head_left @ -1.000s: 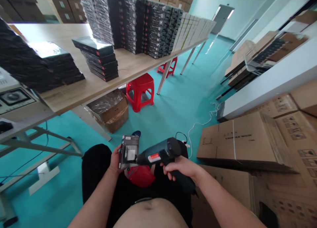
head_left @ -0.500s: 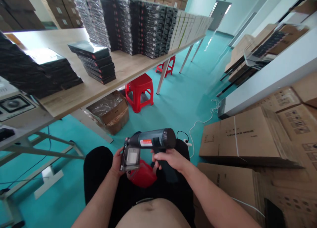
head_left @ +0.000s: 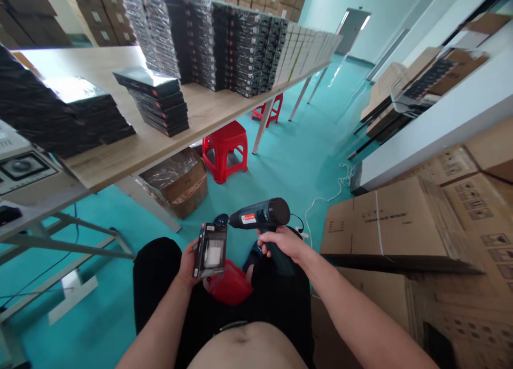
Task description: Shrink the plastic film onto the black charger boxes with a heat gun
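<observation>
My right hand (head_left: 280, 243) is closed round the handle of a dark heat gun (head_left: 260, 214) with an orange-and-white label. Its nozzle points left, just beside the upper right corner of a small black box (head_left: 210, 251). Clear film seems to cover this box, and a pale rectangle shows on its face. By its left edge my left hand (head_left: 189, 262) grips the box, holding it upright above my lap. Below the box, between my legs, is the red seat of a stool (head_left: 230, 286).
A wooden table (head_left: 224, 110) on the left bears stacks of black film-wrapped boxes (head_left: 160, 104). Under it stand a red stool (head_left: 226, 150) and an open carton (head_left: 184, 185). Flattened cartons (head_left: 385, 219) are piled at right. A white cable (head_left: 316, 201) crosses the floor.
The heat gun has moved up and right, away from the box, its nozzle tilting slightly downward. More of the box's top edge shows. My left hand stays nearly in place.
</observation>
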Available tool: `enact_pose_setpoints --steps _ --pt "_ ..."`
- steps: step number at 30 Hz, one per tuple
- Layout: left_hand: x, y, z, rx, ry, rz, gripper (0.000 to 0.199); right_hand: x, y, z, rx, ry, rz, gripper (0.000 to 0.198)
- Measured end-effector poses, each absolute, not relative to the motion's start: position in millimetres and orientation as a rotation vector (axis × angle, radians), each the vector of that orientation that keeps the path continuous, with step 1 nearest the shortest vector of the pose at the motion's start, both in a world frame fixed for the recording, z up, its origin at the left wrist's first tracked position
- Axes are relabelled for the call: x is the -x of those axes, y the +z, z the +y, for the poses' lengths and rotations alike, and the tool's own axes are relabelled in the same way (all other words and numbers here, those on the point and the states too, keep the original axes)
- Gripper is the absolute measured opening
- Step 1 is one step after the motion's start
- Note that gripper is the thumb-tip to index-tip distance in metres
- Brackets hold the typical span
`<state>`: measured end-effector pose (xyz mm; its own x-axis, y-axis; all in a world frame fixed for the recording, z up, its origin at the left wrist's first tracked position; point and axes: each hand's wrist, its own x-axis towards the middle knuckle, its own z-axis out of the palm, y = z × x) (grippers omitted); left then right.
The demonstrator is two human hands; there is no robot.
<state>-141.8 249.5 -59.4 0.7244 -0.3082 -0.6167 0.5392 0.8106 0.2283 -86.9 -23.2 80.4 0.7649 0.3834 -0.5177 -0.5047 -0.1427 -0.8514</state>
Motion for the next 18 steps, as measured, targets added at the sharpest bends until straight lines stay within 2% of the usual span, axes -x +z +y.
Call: enact_pose_setpoints --steps 9,14,18 --pt "138 -67 251 -0.432 -0.353 0.607 0.040 137 79 -54 1.383 1.193 0.031 0.028" --pt "136 -72 251 -0.490 -0.214 0.615 0.035 152 73 -56 1.335 0.980 0.164 0.027" --pt "136 -78 251 -0.502 -0.204 0.601 0.036 163 74 -39 1.250 1.003 0.145 0.026"
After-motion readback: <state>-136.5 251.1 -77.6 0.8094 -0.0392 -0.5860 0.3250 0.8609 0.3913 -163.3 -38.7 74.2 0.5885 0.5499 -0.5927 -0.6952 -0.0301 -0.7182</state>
